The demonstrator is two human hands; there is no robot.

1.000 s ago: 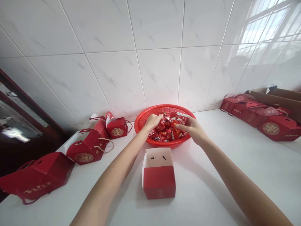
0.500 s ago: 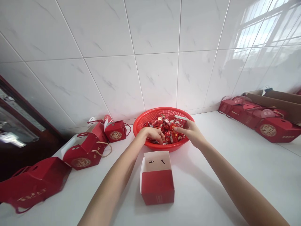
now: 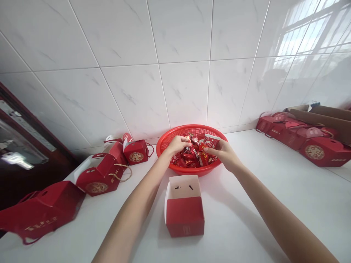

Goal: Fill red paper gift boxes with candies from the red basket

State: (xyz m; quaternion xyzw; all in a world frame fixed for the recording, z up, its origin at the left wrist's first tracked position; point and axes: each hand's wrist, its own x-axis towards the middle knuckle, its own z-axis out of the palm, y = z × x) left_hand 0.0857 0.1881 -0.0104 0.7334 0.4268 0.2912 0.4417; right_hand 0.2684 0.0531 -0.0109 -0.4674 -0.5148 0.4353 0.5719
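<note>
A red plastic basket [image 3: 164, 140], perforated with small holes, is full of candies in shiny wrappers [image 3: 192, 155], mostly red. Over its left half is my left hand [image 3: 179, 143], closed, with its fingertips pinched on a small wrapped candy among the others. My right hand [image 3: 223, 151] is closed at the basket's right side. It grips a red and white packet [image 3: 210, 140] with printed characters; a smaller red wrapper shows near the thumb. Between my forearms, in front of the basket, stands a red cardboard box [image 3: 185, 215] with its top open and its white inside showing.
More red gift boxes stand along the left: a small one [image 3: 136, 151], one with a rope handle [image 3: 101, 177] and one in front [image 3: 46, 208]. Red boxes [image 3: 315, 149] line the right side beside a brown carton [image 3: 326, 117]. A tiled wall [image 3: 186, 91] rises behind.
My left hand has moved up and back from the basket's front, its fingers now pinched higher over the candies. My right hand keeps its grip on the packet. The view has shifted slightly.
</note>
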